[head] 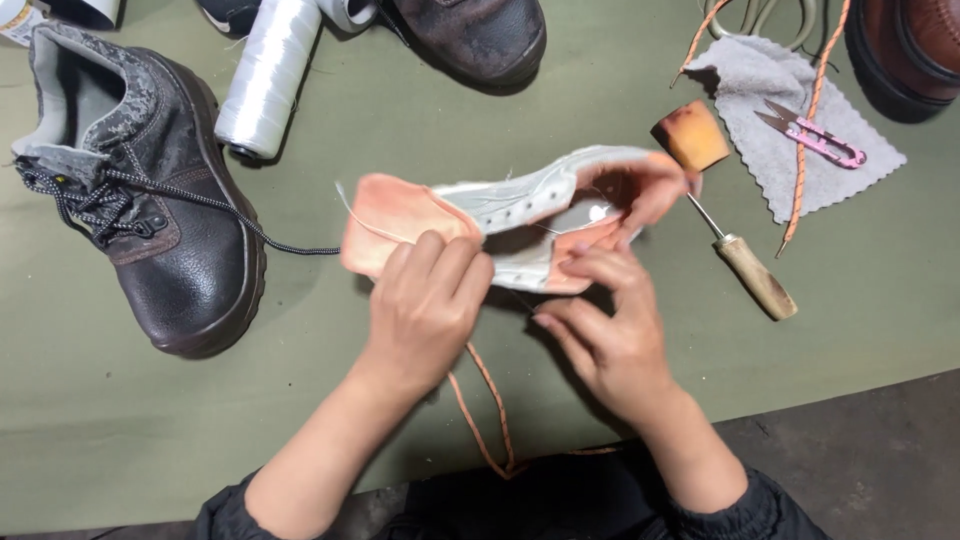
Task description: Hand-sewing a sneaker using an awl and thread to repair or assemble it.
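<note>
Two hands: we hold one pale shoe upper (520, 225) above the green surface (880, 280).
Axis: it runs left to right.
Left hand (425, 300): fingers pinch its left end.
Right hand (605, 330): fingertips pinch its lower right edge.
Nearby: awl (745, 265) lies right of us.

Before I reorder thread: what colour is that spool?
White spool, clearest in the head view.

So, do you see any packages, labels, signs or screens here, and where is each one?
Label: top left corner, above the dark boot; a small pale tag with a coloured edge, cut off by the picture's edge.
No packages, signs or screens show.
</note>
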